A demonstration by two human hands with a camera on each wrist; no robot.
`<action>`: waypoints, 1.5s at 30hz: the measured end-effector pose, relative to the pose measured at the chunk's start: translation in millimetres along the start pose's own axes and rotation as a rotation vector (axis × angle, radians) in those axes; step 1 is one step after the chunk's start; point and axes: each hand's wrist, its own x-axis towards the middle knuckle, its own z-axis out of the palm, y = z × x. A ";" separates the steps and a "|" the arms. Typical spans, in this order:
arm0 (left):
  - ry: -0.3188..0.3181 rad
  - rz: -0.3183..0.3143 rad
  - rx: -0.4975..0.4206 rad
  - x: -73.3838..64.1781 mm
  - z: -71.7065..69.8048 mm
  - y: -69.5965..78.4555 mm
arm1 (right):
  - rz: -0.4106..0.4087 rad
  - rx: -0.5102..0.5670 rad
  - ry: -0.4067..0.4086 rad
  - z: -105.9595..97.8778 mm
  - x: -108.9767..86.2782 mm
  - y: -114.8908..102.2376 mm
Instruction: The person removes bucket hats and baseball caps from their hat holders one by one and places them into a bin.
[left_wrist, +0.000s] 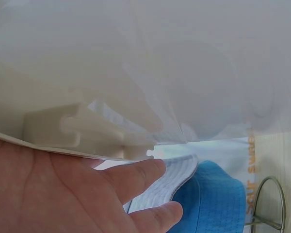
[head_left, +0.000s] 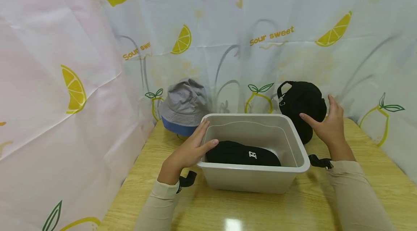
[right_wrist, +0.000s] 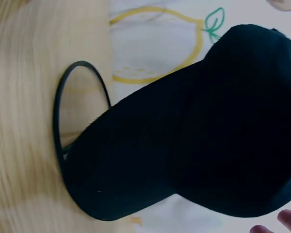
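A beige plastic bin (head_left: 251,180) stands on the table, and inside it lies a black cap (head_left: 228,153) with a white letter on it. My left hand (head_left: 190,147) rests on the bin's left rim, its fingers extended along the side and its thumb reaching over the edge. Behind the bin's right end, a second black baseball cap (head_left: 301,102) is propped up on a stand, its brim pointing down. My right hand (head_left: 330,126) is beside this cap with thumb and fingers spread. In the right wrist view, fingertips (right_wrist: 290,221) show just off the cap's edge (right_wrist: 194,126).
A grey bucket hat (head_left: 187,102) with a blue underside sits on a wire stand (left_wrist: 269,206) behind the bin's left corner. The second cap's stand has a dark ring base (right_wrist: 58,116). Lemon-printed cloth (head_left: 228,68) hangs behind and left of the wooden table (head_left: 146,173).
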 end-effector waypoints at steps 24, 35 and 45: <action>0.005 -0.002 -0.004 0.2 0.7 -1.7 | 0.188 0.292 -0.021 20.8 0.6 24.0; 0.001 -0.007 -0.004 1.3 1.0 -2.0 | 0.233 0.247 0.052 17.6 -2.4 19.5; 0.002 -0.017 -0.004 -2.4 0.2 -1.4 | 0.296 0.211 0.112 16.1 -4.3 14.4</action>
